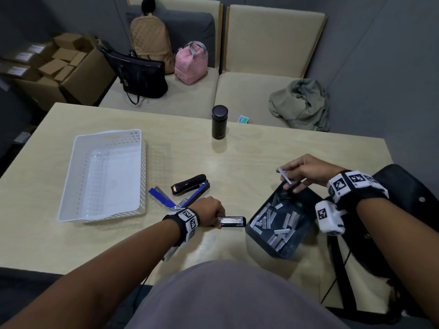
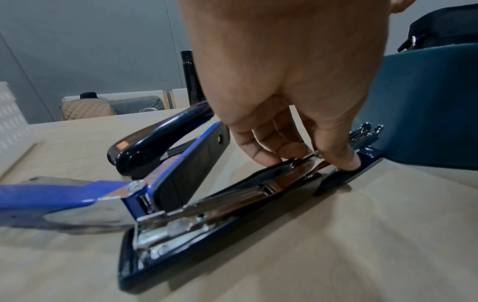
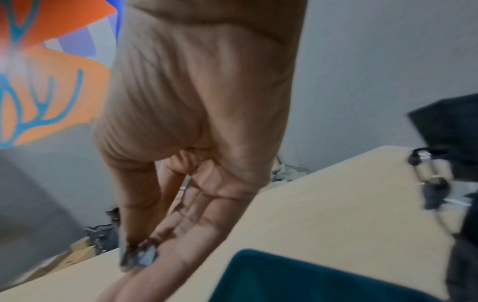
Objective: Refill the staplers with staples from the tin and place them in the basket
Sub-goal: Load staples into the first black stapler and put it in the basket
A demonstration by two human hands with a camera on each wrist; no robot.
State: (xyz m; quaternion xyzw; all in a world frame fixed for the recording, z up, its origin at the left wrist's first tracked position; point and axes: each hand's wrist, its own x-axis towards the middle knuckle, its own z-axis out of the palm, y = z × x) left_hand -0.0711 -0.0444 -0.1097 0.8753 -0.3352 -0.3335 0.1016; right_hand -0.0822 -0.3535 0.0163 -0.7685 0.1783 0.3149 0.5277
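Observation:
A dark stapler [image 1: 234, 222] lies swung open on the table just left of the tin, its metal magazine [image 2: 232, 200] facing up. My left hand [image 1: 217, 219] pinches its near end between thumb and fingers [image 2: 269, 153]. The dark tin [image 1: 306, 224] holds several loose staple strips. My right hand [image 1: 288, 180] hovers over the tin's far corner and pinches one staple strip [image 1: 284, 176], which shows blurred in the right wrist view as the strip [image 3: 139, 255]. An opened blue stapler [image 1: 190, 198] and a closed black stapler [image 1: 188, 184] lie behind my left hand. The white basket [image 1: 71, 176] stands empty at the left.
A black flask [image 1: 219, 122] stands at the table's far middle. A black bag [image 1: 408, 200] lies at the right edge beside the tin. Behind the table is a sofa [image 1: 249, 91] with bags and a green garment [image 1: 301, 105]; cardboard boxes [image 1: 59, 67] sit far left.

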